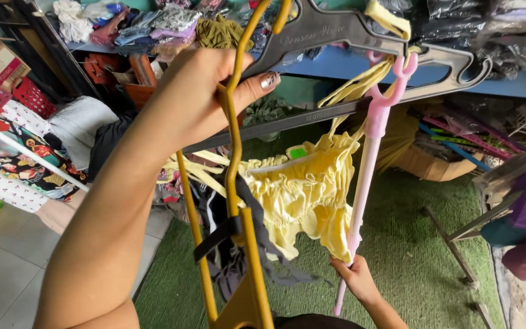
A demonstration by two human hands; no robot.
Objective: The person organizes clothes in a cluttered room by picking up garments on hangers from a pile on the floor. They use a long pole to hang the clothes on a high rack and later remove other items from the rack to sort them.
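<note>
Up high, the left hand (199, 97) gripped a mustard-yellow hanger (234, 183) and a dark grey hanger (336, 30), fingers curled around both. Down low, the right hand (354, 277) pinched the pink hanger (366, 164) carrying a yellow ruffled top (305, 195) above green turf (409, 244).

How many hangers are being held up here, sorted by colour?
Mustard-yellow hangers: 1, gripped by the left hand
Dark grey hangers: 1, also in the left hand
Pink hangers: 1, its lower end held by the right hand
Total: 3
</note>
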